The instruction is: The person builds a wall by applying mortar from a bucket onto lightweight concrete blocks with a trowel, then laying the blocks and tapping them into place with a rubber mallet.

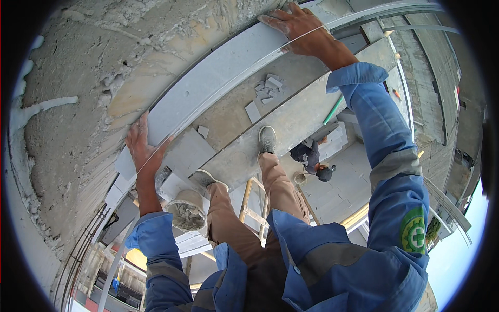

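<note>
Lying along the rough concrete (pixel 78 73) in the head view, the long pale strip (pixel 195 93) is showing a smooth, chalky, lightly pitted face. Close beside the concrete, the left hand (pixel 146 148) and right hand (pixel 304 32) are touching the strip well apart, fingers spreading; whether either is clamping, I cannot tell. Farther from the concrete, a bucket (pixel 188 196) is holding grey material.
</note>
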Available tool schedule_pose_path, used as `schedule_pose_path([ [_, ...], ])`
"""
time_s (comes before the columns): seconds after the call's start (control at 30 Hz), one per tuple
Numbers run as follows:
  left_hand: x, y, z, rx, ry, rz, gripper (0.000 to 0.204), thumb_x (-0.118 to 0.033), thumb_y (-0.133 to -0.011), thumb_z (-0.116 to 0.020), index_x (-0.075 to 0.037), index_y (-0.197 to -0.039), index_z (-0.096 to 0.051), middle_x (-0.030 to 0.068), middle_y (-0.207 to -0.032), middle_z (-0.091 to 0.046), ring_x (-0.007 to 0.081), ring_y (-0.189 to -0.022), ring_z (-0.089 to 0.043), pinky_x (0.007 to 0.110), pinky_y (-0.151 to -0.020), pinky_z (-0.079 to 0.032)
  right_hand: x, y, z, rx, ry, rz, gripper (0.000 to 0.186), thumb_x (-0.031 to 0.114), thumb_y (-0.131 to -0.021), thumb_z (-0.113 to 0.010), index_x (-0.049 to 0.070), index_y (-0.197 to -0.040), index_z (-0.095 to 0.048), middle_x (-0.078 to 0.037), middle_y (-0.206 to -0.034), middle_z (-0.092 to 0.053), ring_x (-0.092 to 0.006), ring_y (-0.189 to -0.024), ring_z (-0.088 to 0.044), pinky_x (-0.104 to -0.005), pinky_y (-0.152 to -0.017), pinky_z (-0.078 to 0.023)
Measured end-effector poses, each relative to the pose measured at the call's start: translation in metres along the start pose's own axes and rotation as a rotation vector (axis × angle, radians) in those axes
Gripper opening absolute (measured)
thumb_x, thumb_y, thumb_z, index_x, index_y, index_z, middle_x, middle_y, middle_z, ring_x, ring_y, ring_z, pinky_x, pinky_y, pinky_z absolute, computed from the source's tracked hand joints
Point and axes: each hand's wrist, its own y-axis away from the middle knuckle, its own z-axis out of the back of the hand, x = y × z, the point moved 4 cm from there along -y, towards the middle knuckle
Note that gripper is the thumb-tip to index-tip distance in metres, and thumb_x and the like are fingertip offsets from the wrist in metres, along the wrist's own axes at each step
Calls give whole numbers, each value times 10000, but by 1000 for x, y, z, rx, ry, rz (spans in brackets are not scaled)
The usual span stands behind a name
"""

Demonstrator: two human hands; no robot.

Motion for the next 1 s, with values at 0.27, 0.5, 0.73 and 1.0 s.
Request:
schedule_pose_path([
  [0.27,1,-1,2,-11,1,2,932,-369,-637,-830,-142,-1443,-422,178,-1407,-460,375,-1337,-358,497,-1139,-204,7,-1,-4,196,161,-171,865,276,-700,-835,248,-1456,-414,-52,-1469,-443,-341,-1369,-350,-470,-1129,-339],
  [0.5,0,-1,4,-10,-11,-19,928,-394,-633,-835,-119,-1429,-445,175,-1355,-500,366,-1293,-397,495,-1114,-233,12,0,12,177,85,-163,902,299,-684,-842,230,-1465,-395,-52,-1465,-444,-390,-1360,-340,-523,-1110,-342],
  [0.73,7,0,5,-29,-6,-31,940,-436,-597,-836,-109,-1404,-482,144,-1203,-542,338,-1168,-461,463,-1051,-295,12,0,14,147,67,-176,934,277,-648,-860,246,-1458,-396,-64,-1463,-438,-396,-1350,-359,-536,-1058,-377],
  [1.0,2,-1,5,-47,-26,-26,922,-436,-605,-835,-115,-1395,-483,145,-1212,-542,344,-1176,-458,466,-1064,-287,12,5,2,71,65,-160,924,304,-674,-841,257,-1467,-369,-67,-1469,-428,-395,-1351,-365,-532,-1071,-356],
])
